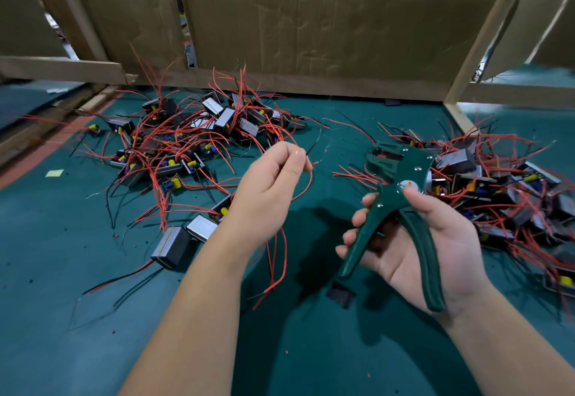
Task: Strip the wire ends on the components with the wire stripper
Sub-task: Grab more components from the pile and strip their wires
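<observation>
Pinching wires (312, 149) between thumb and fingertip, left hand (270, 187) holds ends up near stripper (401, 184), likely for feeding. Right hand (435, 240) wraps stripper handles, spread ready to squeeze. Components (186, 140) piled on mat (93, 318), both sides.

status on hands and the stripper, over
Left hand pinches thin red and black wires. Right hand grips green metal wire stripper, handles spread, held wires short of its head. Nothing in the gap between them.
</observation>
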The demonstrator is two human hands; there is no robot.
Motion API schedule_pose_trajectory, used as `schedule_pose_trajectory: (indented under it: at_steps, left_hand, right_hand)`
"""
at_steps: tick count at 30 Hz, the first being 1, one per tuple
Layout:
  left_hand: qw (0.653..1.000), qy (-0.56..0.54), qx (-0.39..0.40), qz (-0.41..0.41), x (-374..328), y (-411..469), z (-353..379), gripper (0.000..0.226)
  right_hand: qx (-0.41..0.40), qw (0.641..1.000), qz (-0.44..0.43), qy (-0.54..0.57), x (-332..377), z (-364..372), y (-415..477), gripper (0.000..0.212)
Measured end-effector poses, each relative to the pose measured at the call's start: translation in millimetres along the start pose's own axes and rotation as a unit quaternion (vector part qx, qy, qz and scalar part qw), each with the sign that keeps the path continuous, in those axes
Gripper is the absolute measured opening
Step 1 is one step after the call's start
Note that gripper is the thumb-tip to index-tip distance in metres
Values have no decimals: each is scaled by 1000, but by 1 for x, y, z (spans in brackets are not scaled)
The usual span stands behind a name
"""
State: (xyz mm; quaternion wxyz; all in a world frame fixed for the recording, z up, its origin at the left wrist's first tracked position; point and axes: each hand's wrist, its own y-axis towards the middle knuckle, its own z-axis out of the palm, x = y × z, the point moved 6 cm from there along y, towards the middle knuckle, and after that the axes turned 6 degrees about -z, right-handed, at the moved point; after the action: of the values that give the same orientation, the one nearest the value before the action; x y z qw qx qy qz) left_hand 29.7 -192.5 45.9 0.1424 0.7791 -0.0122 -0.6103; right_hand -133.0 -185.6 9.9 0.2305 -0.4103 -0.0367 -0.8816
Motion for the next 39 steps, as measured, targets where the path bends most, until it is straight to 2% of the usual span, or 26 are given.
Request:
schedule_pose_trajectory:
  at_steps: [4,9,14,20,24,28,31,39]
  left_hand:
    - [999,-22,33,0,-5,-1,4,33]
    - [993,-70,94,-29,-4,-5,9,30]
    - [992,-92,76,-45,-3,-4,4,24]
    - [996,-70,59,-18,-5,-3,0,21]
    - [994,-46,102,-16,-7,-6,2,23]
    - [980,-110,162,-46,-6,-8,4,23]
    - [969,-160,176,-65,-5,-8,2,29]
    - [963,-171,200,-64,-7,-10,2,33]
  right_hand:
    - [19,998,37,-38,-3,0,0,39]
    - [120,987,104,-32,-15,10,-8,50]
    - [211,969,125,-10,-14,18,-15,46]
    - [210,970,121,-17,-14,16,-15,48]
    - [225,965,137,3,-13,19,-16,47]
    - [267,946,178,55,-12,25,-22,46]
    - [293,938,185,30,-14,25,-25,47]
    - [317,932,178,6,-18,24,-28,45]
